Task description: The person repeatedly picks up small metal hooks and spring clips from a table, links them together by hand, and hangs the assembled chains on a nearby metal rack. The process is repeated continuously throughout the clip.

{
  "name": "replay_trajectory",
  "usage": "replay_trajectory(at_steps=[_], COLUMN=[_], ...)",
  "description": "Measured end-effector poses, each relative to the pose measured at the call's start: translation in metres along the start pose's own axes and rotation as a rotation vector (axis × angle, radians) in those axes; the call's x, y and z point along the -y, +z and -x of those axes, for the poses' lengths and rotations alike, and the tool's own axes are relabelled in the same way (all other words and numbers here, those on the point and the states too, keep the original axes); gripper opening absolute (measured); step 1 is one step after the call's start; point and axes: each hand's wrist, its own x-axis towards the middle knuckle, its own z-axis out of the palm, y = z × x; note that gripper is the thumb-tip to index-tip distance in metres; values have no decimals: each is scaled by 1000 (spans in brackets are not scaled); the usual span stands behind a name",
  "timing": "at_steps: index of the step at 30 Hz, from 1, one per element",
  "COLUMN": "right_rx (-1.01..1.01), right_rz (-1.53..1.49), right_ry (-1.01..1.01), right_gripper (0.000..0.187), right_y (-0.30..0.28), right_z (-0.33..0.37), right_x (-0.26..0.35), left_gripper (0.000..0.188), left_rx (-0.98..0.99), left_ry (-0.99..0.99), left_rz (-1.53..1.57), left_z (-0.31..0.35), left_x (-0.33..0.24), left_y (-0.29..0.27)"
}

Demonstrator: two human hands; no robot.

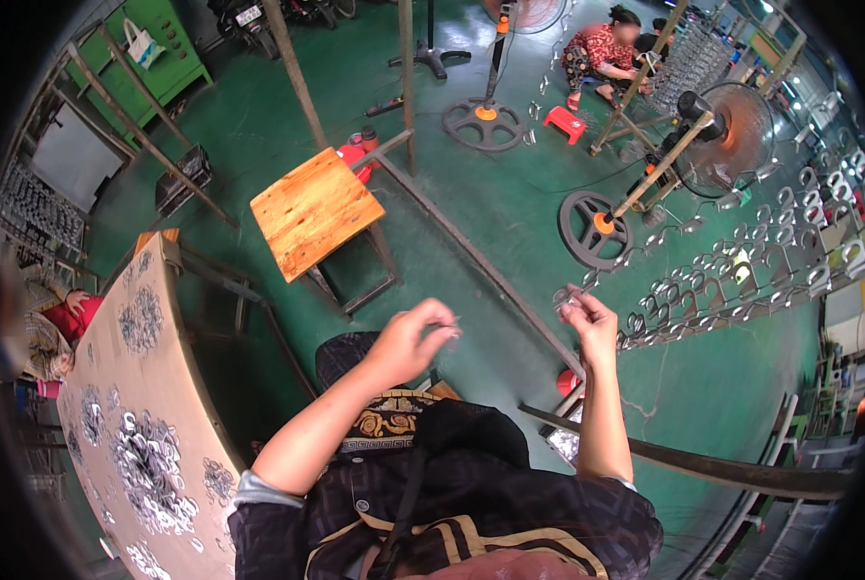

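My right hand [589,327] is raised at the right, thumb and fingertips pinching a small, shiny curved metal piece [562,298]. Rows of similar curved metal pieces [732,275] hang just beyond it. At the middle, my left hand [411,340] is held in the air with its fingers curled toward the thumb. A thin pale bit shows at those fingertips, too small to name. The two hands are well apart. A metal bar [481,261] of a frame runs below and between them.
A brown table [176,362] with heaps of metal pieces [152,474] stands at the left, another person's hands [70,300] at its edge. Ahead are a wooden stool [317,208], a pedestal fan [732,135] and a red stool [565,124]. A person [606,58] sits far right.
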Motion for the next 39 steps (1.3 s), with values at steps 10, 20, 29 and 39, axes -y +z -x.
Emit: replay_trajectory(at_steps=[10,20,29,39], right_rx=[424,442,425,-5], right_rz=[-38,-11,9,361], right_ry=[50,47,43,-286], right_gripper=[29,21,30,35], right_y=[9,18,21,5], right_z=[26,20,21,-23], right_x=[10,13,13,-8], left_gripper=[12,12,20,27], left_rx=[170,39,63,-120], left_ry=[135,160,148,-12], left_rz=[-28,-99,-201,-288], left_z=[-31,-30,-34,28], left_x=[3,12,21,20], left_y=[71,71,67,3])
